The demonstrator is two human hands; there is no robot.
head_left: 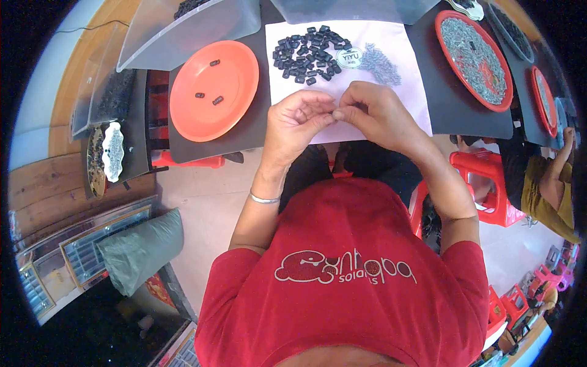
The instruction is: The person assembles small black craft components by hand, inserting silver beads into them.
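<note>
My left hand and my right hand meet fingertip to fingertip over the near part of a pale pink sheet. Each is closed in a pinch, and whatever sits between the fingers is hidden or too small to name. Beyond them lies a loose heap of small black plastic parts. To its right is a pile of small silvery metal pieces, with a round printed mark between the two. On the left, an orange-red plate holds 3 black parts.
Translucent plastic bins stand along the table's far side. A red tray full of metal pieces lies to the right, before another person's arm. Red plastic stools stand beside the dark table. A grey-green sack is at lower left.
</note>
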